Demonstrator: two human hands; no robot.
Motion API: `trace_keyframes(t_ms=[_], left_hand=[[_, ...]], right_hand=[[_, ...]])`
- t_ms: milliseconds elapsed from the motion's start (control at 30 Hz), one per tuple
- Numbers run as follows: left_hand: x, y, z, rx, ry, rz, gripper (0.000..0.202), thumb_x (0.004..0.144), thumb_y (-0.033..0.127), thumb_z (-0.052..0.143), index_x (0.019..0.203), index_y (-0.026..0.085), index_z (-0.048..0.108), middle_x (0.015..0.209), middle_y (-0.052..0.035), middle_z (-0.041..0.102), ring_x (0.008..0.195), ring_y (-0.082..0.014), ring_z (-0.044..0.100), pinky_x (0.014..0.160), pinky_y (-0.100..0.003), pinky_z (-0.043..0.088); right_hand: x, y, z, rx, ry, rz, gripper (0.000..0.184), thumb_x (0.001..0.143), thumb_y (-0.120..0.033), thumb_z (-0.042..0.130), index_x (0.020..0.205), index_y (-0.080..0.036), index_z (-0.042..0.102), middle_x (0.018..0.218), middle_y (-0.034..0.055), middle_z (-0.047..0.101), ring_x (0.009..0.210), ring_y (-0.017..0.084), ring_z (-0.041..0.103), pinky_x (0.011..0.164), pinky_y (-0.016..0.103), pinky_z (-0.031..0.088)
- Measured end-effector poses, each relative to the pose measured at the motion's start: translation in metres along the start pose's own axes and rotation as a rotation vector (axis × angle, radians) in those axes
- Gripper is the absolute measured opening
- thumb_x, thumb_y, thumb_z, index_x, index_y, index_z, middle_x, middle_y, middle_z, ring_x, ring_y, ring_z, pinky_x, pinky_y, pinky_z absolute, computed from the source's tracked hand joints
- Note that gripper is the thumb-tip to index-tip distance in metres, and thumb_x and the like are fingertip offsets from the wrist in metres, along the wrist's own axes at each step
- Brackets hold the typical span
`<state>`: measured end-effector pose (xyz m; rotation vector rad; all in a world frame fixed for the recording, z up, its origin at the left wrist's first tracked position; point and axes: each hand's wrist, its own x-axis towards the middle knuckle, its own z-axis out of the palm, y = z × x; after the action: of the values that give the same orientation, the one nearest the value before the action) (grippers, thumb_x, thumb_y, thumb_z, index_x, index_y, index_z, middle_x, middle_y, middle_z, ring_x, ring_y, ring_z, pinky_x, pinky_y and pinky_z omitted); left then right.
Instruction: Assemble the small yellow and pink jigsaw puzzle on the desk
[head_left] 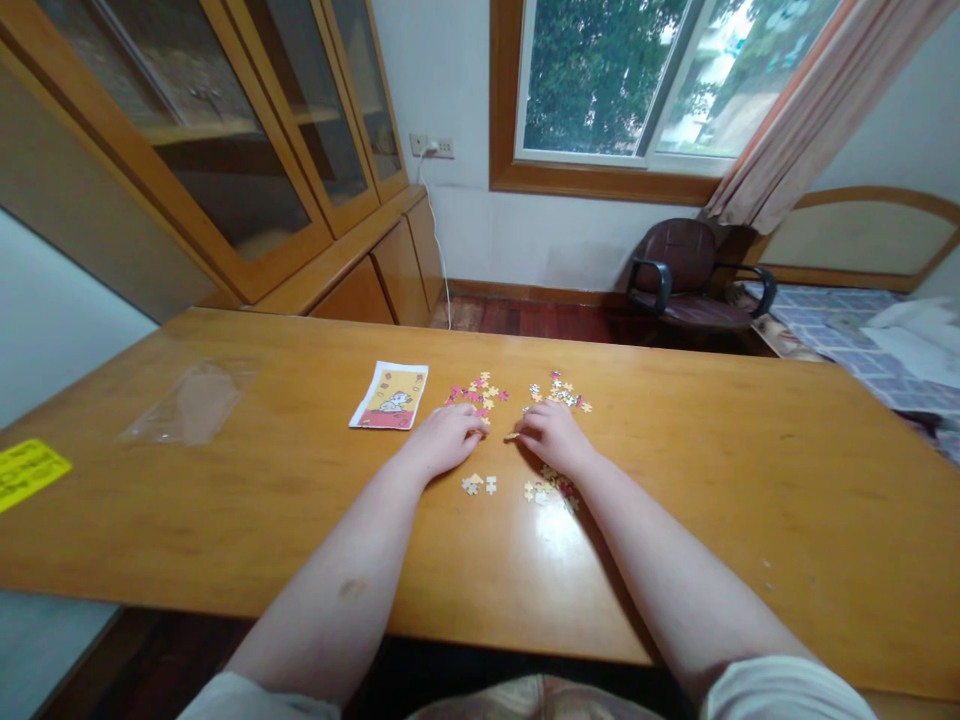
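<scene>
My right hand (pixel 556 437) is closed, with a yellowish jigsaw puzzle piece (pixel 511 436) at its thumb and fingertips. Across a small gap, my left hand (pixel 448 437) rests with bent fingers at the near edge of a heap of pink and yellow puzzle pieces (pixel 474 393); whatever its fingertips pinch is hidden. Just beyond my right hand lies another group of puzzle pieces (pixel 564 390). A third group (pixel 541 490) sits below that hand, partly covered by the wrist. Nearer me, a few pale puzzle pieces (pixel 472 485) lie beside the left forearm.
A picture card (pixel 390 395) with a white animal lies left of my left hand. Farther left are a clear plastic bag (pixel 199 400) and a yellow label (pixel 30 472) on the wooden table (pixel 750 480). A glass-door cabinet (pixel 247 130) and an armchair (pixel 686 275) stand behind.
</scene>
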<state>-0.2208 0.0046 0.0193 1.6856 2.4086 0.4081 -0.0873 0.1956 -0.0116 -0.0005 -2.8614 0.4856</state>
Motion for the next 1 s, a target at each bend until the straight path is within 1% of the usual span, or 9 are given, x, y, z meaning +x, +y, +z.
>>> trace_keyframes(t_ms=[100,167,333,433,533,667,800,900,1000], left_hand=[[-0.007,-0.002,-0.005,-0.064,-0.151,-0.007,0.015,0.078,0.025,0.060,0.088,0.026,0.071,0.092,-0.0001,0.066,0.086,-0.0171,0.059,0.076,-0.027,0.044],[-0.011,-0.002,-0.008,-0.103,-0.253,-0.045,0.019,0.069,0.029,0.068,0.088,0.027,0.069,0.088,0.0020,0.065,0.079,-0.0156,0.059,0.067,-0.025,0.042],[-0.010,0.002,-0.009,-0.129,-0.358,-0.077,0.018,0.067,0.031,0.070,0.085,0.027,0.070,0.085,0.0023,0.065,0.077,-0.0150,0.058,0.063,-0.024,0.038],[-0.008,0.003,-0.008,-0.112,-0.369,-0.074,0.013,0.071,0.031,0.067,0.082,0.026,0.071,0.087,0.0011,0.066,0.079,-0.0156,0.059,0.064,-0.024,0.039],[-0.006,0.003,-0.009,-0.073,-0.348,-0.073,0.009,0.074,0.028,0.064,0.079,0.025,0.071,0.085,0.0003,0.067,0.078,-0.0159,0.059,0.064,-0.024,0.038],[-0.007,0.003,-0.011,-0.095,-0.327,-0.083,0.012,0.077,0.029,0.061,0.082,0.025,0.071,0.087,0.0001,0.069,0.080,-0.0162,0.060,0.066,-0.024,0.039],[-0.009,-0.002,-0.009,-0.145,-0.350,-0.115,0.025,0.069,0.037,0.071,0.092,0.027,0.070,0.094,0.0015,0.070,0.084,-0.0171,0.061,0.069,-0.024,0.041],[-0.009,-0.005,-0.007,-0.116,-0.339,-0.110,0.019,0.069,0.032,0.070,0.087,0.027,0.069,0.095,0.0020,0.069,0.087,-0.0171,0.060,0.069,-0.024,0.040],[-0.008,-0.007,-0.006,-0.114,-0.342,-0.117,0.015,0.069,0.032,0.069,0.083,0.025,0.068,0.091,0.0016,0.069,0.082,-0.0162,0.060,0.065,-0.024,0.039]], right_hand=[[-0.001,0.000,-0.003,-0.175,0.016,-0.004,0.015,0.089,-0.026,0.058,0.086,-0.022,0.072,0.084,0.0062,0.067,0.086,0.021,0.051,0.078,0.035,0.030],[-0.002,-0.002,-0.006,-0.226,-0.016,-0.038,0.019,0.091,-0.025,0.054,0.088,-0.022,0.073,0.083,0.0067,0.067,0.086,0.022,0.050,0.078,0.036,0.029],[-0.003,-0.014,-0.012,-0.081,-0.095,-0.144,0.021,0.090,-0.022,0.054,0.098,-0.024,0.073,0.090,0.0052,0.069,0.086,0.020,0.052,0.080,0.035,0.031],[-0.004,-0.025,-0.012,0.105,-0.184,-0.239,0.021,0.086,-0.032,0.061,0.102,-0.025,0.072,0.095,0.0036,0.069,0.087,0.018,0.055,0.080,0.033,0.033],[-0.004,-0.035,-0.007,0.163,-0.235,-0.272,0.029,0.081,-0.041,0.068,0.104,-0.024,0.072,0.098,0.0044,0.070,0.090,0.019,0.057,0.080,0.033,0.034],[-0.004,-0.040,-0.001,0.154,-0.254,-0.257,0.018,0.079,-0.034,0.071,0.095,-0.024,0.073,0.094,0.0025,0.071,0.088,0.018,0.057,0.078,0.032,0.033],[-0.002,-0.031,0.002,0.159,-0.157,-0.224,0.009,0.082,-0.030,0.069,0.084,-0.022,0.072,0.087,0.0013,0.070,0.084,0.016,0.056,0.076,0.030,0.032],[-0.002,-0.022,0.005,0.060,-0.036,-0.172,0.013,0.087,-0.030,0.064,0.084,-0.023,0.074,0.083,0.0032,0.070,0.081,0.016,0.054,0.074,0.031,0.029],[-0.003,-0.016,0.008,-0.008,0.000,-0.184,0.015,0.089,-0.033,0.062,0.087,-0.026,0.075,0.084,0.0040,0.071,0.079,0.016,0.052,0.072,0.032,0.027]])
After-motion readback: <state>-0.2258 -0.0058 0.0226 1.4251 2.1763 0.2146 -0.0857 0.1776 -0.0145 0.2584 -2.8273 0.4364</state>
